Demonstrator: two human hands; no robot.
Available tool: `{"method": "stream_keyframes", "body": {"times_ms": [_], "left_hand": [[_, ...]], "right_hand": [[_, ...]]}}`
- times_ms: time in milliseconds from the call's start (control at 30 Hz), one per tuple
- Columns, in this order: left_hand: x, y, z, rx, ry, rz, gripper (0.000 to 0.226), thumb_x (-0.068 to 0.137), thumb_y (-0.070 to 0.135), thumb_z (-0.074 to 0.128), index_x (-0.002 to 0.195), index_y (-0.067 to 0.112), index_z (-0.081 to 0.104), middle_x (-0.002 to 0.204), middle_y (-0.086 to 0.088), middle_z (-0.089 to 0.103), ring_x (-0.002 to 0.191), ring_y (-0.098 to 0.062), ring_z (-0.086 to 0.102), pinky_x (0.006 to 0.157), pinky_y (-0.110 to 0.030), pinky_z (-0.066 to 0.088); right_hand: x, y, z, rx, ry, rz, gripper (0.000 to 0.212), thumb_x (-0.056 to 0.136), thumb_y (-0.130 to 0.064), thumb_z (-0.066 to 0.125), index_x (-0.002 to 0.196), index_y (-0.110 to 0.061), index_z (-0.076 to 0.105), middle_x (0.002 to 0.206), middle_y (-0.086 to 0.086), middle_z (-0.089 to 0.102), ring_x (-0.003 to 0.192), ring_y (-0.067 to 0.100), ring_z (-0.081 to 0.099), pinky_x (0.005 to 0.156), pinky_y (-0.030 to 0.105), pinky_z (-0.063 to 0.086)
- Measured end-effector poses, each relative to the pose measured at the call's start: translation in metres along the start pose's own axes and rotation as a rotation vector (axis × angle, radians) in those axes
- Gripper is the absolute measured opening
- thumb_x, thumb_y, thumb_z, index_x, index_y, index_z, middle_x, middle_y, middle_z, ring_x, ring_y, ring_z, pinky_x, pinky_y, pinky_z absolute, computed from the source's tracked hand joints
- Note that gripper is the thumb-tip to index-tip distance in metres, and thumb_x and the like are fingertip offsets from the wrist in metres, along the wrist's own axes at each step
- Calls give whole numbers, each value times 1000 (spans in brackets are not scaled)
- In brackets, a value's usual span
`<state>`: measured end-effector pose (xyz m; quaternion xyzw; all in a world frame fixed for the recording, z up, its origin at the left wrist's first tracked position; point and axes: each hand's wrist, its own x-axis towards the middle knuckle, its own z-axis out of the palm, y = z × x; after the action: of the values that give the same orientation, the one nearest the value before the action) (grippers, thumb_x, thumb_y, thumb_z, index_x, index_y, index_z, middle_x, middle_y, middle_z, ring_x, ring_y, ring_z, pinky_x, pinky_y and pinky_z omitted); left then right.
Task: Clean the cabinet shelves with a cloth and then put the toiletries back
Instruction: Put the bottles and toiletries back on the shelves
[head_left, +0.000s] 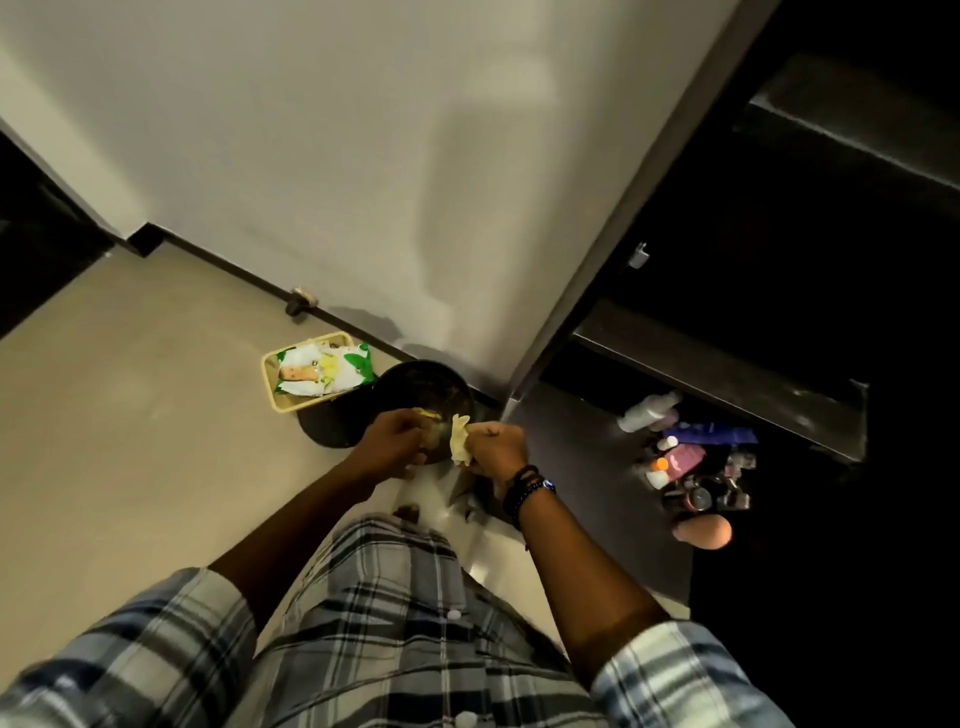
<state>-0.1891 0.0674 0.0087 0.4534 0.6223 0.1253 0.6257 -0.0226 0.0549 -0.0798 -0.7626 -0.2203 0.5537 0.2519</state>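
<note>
Head view: both forearms reach forward and down from rolled plaid sleeves, and the hands meet over a black bucket. Left hand is knuckles up above the bucket's near rim, fingers clenched around a bit of yellow fabric that peeks out at the top. Right hand is just right of it over the same rim, wrist bent, fingers clamped on the cloth. The cloth is pale yellow, crumpled and soft, bunched out of the fist; whether both hands hold the same piece is hard to tell. Dark beaded bracelets circle the right wrist. The bucket is round, dark and glossy inside, and stands on a smooth beige floor at the foot of a flat off-white panel. Touching the bucket's left side is a rectangular yellow plastic basket holding a white-and-green crinkly packet. Well right of the bucket, toiletries lie clustered on the dark cabinet bottom: a white bottle on its side, a blue tube and a pink bottle; the smaller jars are blurred. A dark cabinet shelf with a matte surface and straight edge sits above them.
</note>
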Motion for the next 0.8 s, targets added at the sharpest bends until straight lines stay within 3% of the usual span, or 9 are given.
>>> {"method": "stream_keyframes", "body": {"times_ms": [67, 167, 333, 433, 600, 667, 700, 733, 800], "left_hand": [[16, -8, -13, 60, -18, -47, 16, 89, 12, 53, 102, 11, 61, 100, -22, 66, 77, -22, 61, 58, -29, 49], [39, -16, -33, 121, -15, -65, 16, 90, 10, 50, 102, 10, 60, 103, -23, 66, 80, -27, 62, 60, -28, 46], [61, -42, -57, 164, 36, -86, 21, 94, 12, 45, 110, 11, 58, 107, -10, 64, 90, -24, 63, 67, -24, 48], [66, -67, -64, 210, 3, -141, 22, 94, 14, 46, 112, 14, 58, 111, -9, 64, 95, -24, 63, 74, -32, 50], [73, -68, -55, 376, -98, -128, 25, 89, 23, 52, 111, 14, 59, 115, -14, 63, 99, -29, 63, 90, -44, 51], [77, -51, -42, 421, -138, -76, 42, 78, 36, 51, 111, 12, 59, 114, -14, 64, 98, -29, 63, 91, -45, 50], [81, -44, -33, 441, -159, -42, 48, 74, 39, 48, 111, 11, 60, 113, -14, 64, 99, -30, 62, 91, -45, 50], [82, -34, -22, 469, -180, 1, 49, 73, 40, 48, 111, 10, 60, 113, -14, 64, 102, -30, 61, 92, -44, 49], [88, -15, 6, 555, -236, 78, 40, 80, 33, 50, 110, 9, 61, 113, -14, 64, 107, -30, 59, 94, -38, 47]], "right_hand": [[12, -17, 16, -61, -8, 48, 19, 72, -9, 59, 75, -21, 73, 91, 8, 72, 98, 32, 67, 84, 41, 58], [34, -44, 38, -95, 16, 65, 27, 82, -7, 58, 106, -9, 69, 111, 15, 68, 106, 30, 64, 88, 35, 54], [74, -62, 63, 21, 19, 120, 28, 87, -4, 58, 115, 0, 60, 97, 2, 56, 91, 23, 57, 87, 33, 50], [87, -46, 66, 28, -35, 176, 41, 86, -7, 58, 126, -3, 52, 92, 5, 54, 75, 20, 55, 79, 37, 52], [57, -4, 48, -48, -22, 182, 54, 74, -19, 58, 127, -13, 51, 107, 9, 60, 95, 28, 60, 94, 46, 52], [43, 12, 31, 0, 0, 179, 46, 76, -15, 58, 122, -16, 52, 104, 13, 63, 88, 29, 61, 85, 46, 55], [33, 15, 21, 81, 15, 187, 37, 80, -9, 58, 115, -19, 53, 94, 11, 63, 79, 26, 60, 73, 42, 55], [21, 17, 9, 149, 44, 190, 32, 83, -5, 60, 108, -23, 54, 85, 7, 61, 69, 22, 57, 62, 36, 51], [2, 16, -16, 195, 152, 138, 31, 83, -3, 63, 105, -23, 56, 77, 3, 59, 60, 16, 54, 56, 27, 45]]}}
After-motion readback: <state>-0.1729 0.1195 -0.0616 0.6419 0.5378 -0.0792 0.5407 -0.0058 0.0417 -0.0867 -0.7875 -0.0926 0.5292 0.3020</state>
